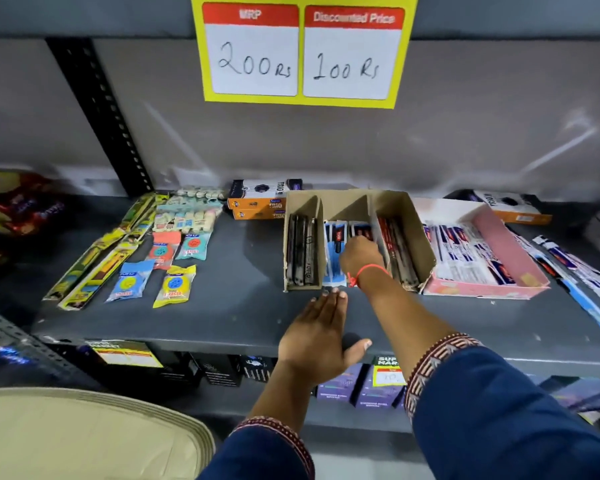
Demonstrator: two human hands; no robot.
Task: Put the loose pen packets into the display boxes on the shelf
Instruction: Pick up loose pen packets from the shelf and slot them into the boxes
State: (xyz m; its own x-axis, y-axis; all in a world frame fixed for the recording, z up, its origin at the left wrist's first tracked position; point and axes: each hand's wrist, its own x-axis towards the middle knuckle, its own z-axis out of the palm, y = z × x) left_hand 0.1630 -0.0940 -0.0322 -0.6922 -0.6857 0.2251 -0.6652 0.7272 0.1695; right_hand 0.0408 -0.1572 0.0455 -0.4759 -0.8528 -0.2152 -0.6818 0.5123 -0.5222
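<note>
A brown cardboard display box [413,216] with three compartments stands on the grey shelf [243,306]. Its left slot holds dark pen packets [302,251], the middle one blue packets [333,251], the right one red and black packets [397,247]. My right hand [359,252] reaches into the middle compartment, fingers down among the blue packets; whether it grips one is hidden. My left hand [317,336] lies flat and open on the shelf, fingertips at the box's front edge. A pink display box [506,251] of white and blue packets sits to the right. Loose pen packets [575,282] lie at the far right.
Eraser packets [174,285] and long yellow-green packs [97,258] are spread on the shelf's left half. Orange and black boxes [260,199] stand against the back wall. A yellow price sign [302,50] hangs above. Purple boxes [361,389] fill the lower shelf.
</note>
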